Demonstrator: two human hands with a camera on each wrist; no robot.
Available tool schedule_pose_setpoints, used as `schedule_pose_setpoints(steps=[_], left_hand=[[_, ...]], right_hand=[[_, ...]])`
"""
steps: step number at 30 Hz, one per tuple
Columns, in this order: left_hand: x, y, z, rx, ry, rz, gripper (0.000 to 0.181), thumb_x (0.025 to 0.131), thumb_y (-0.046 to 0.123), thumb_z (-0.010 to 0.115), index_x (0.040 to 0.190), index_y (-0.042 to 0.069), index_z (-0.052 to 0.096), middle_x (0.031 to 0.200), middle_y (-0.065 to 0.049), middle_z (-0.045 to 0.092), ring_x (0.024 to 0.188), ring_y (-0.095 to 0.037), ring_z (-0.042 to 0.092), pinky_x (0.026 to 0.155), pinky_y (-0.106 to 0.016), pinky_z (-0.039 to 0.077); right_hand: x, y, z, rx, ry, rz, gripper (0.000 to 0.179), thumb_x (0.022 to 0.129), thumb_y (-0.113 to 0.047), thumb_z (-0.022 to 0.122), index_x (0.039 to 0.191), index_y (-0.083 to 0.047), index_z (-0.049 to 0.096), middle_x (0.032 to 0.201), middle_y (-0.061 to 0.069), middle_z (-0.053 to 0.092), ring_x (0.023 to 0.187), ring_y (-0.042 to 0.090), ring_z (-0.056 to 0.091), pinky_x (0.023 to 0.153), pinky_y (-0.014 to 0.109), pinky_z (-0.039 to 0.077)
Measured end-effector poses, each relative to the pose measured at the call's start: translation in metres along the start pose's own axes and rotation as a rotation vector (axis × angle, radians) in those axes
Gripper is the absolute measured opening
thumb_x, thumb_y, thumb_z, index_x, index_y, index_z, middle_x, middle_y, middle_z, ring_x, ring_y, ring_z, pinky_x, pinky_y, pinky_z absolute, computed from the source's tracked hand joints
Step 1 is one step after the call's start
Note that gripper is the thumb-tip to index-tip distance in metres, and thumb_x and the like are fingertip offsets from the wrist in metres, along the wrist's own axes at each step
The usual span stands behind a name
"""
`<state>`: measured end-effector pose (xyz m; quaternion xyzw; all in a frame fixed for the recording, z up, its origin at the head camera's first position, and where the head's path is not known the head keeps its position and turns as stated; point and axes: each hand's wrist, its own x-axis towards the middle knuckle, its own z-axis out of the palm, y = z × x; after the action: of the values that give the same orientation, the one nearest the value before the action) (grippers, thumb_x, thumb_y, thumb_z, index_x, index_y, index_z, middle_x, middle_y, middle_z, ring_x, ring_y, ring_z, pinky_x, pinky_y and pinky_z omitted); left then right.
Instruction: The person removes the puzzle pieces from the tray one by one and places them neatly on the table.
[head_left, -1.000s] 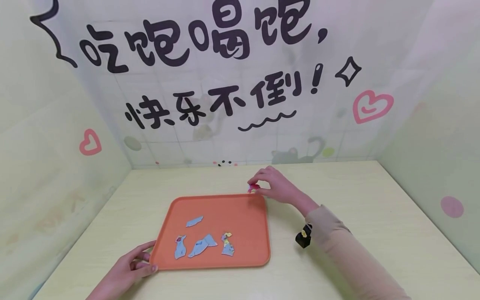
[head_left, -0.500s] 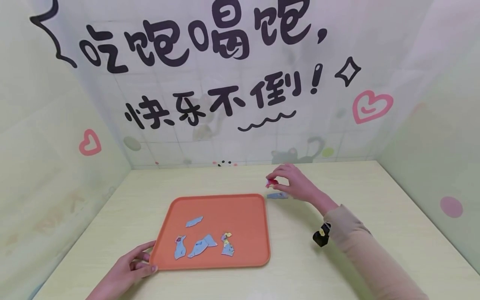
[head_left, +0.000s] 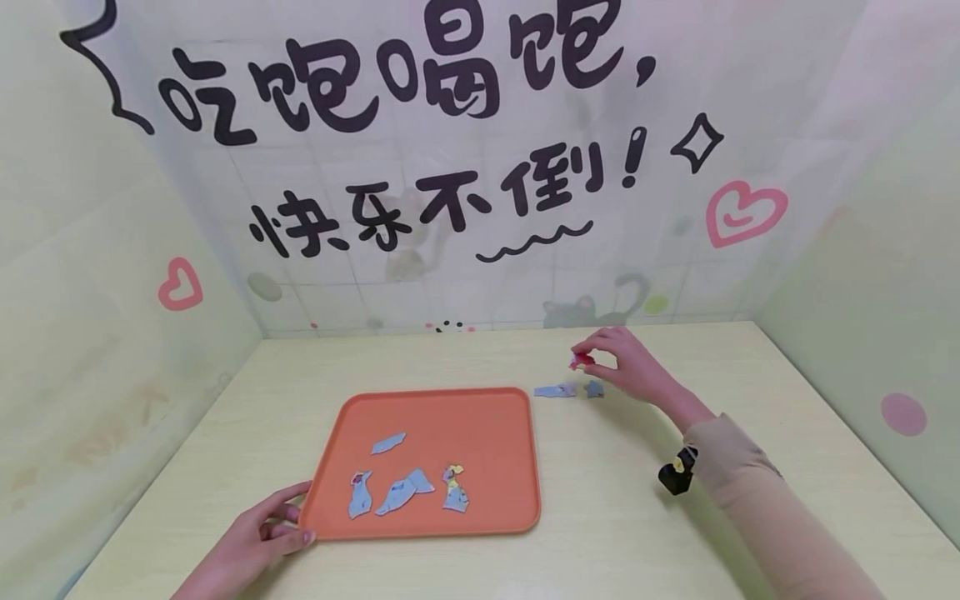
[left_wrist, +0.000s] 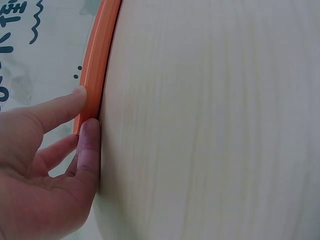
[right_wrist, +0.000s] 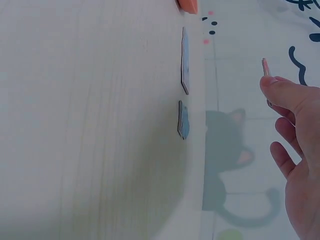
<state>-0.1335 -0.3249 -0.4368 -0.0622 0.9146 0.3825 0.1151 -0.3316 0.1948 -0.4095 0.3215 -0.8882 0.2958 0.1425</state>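
Observation:
In the head view my right hand [head_left: 637,367] holds a small pink-red puzzle piece [head_left: 581,361] between thumb and fingers, above the table's far side. The right wrist view shows this piece [right_wrist: 265,67] nearly edge-on, partly covered by the thumb. Beneath and left of that hand, a long light-blue piece [head_left: 553,391] and a small grey-blue piece [head_left: 594,389] lie on the table, slightly apart. My left hand [head_left: 258,533] grips the near-left corner of the orange tray [head_left: 450,425]; in the left wrist view thumb and fingers touch its rim [left_wrist: 97,65]. Several pale-blue pieces lie in the tray.
The tray pieces include one with yellow [head_left: 455,490] at right and a narrow one [head_left: 389,442] farther back. A pale wooden table [head_left: 750,392] lies under everything. A lettered curtain [head_left: 420,275] closes off the back and sides. A black device [head_left: 677,473] hangs by my right wrist.
My right hand has moved right from the tray's far-right corner, carrying the pink-red piece. The two pieces on the table have come into view. Left hand and tray stay put.

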Motion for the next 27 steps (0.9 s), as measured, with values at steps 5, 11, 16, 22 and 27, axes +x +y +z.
schedule_pose_setpoints(steps=[5,11,16,22,27], left_hand=[[0.000,0.000,0.000,-0.006,-0.005,0.001,0.074,0.087,0.022,0.075,0.149,0.003,0.039,0.106,-0.006,0.061,0.078,-0.008,0.051,0.069,-0.020,0.042],[0.001,-0.001,0.000,-0.006,-0.003,0.007,0.074,0.087,0.021,0.075,0.149,0.002,0.039,0.106,-0.007,0.061,0.078,-0.009,0.052,0.069,-0.020,0.043],[0.001,-0.001,0.000,-0.002,-0.003,-0.001,0.075,0.087,0.023,0.076,0.149,0.003,0.040,0.107,-0.007,0.061,0.079,-0.010,0.052,0.068,-0.020,0.043],[0.001,-0.002,0.000,0.006,-0.005,-0.004,0.074,0.087,0.023,0.076,0.149,0.003,0.040,0.108,-0.007,0.061,0.081,-0.011,0.054,0.069,-0.021,0.043],[0.001,0.000,0.000,0.004,-0.006,-0.002,0.074,0.087,0.023,0.075,0.149,0.004,0.040,0.108,-0.007,0.061,0.081,-0.011,0.054,0.069,-0.021,0.043]], right_hand=[[-0.009,0.013,-0.006,-0.010,0.028,0.025,0.033,0.081,-0.006,0.079,0.113,-0.005,0.072,0.110,0.010,0.071,0.105,0.030,0.055,0.090,0.044,0.040],[-0.019,0.027,-0.008,-0.003,0.019,0.091,0.032,0.083,-0.006,0.077,0.114,-0.004,0.071,0.110,0.012,0.072,0.103,0.034,0.055,0.087,0.044,0.041],[-0.028,0.038,-0.007,-0.004,-0.005,0.146,0.032,0.085,-0.007,0.076,0.116,-0.004,0.070,0.112,0.013,0.070,0.105,0.034,0.056,0.092,0.050,0.045],[-0.036,0.050,-0.009,-0.002,0.006,0.167,0.031,0.085,-0.006,0.075,0.115,-0.004,0.070,0.109,0.014,0.070,0.102,0.034,0.056,0.091,0.051,0.047],[-0.043,0.056,-0.010,0.007,-0.034,0.236,0.032,0.087,-0.008,0.074,0.118,-0.007,0.070,0.111,0.013,0.070,0.104,0.032,0.057,0.092,0.048,0.045]])
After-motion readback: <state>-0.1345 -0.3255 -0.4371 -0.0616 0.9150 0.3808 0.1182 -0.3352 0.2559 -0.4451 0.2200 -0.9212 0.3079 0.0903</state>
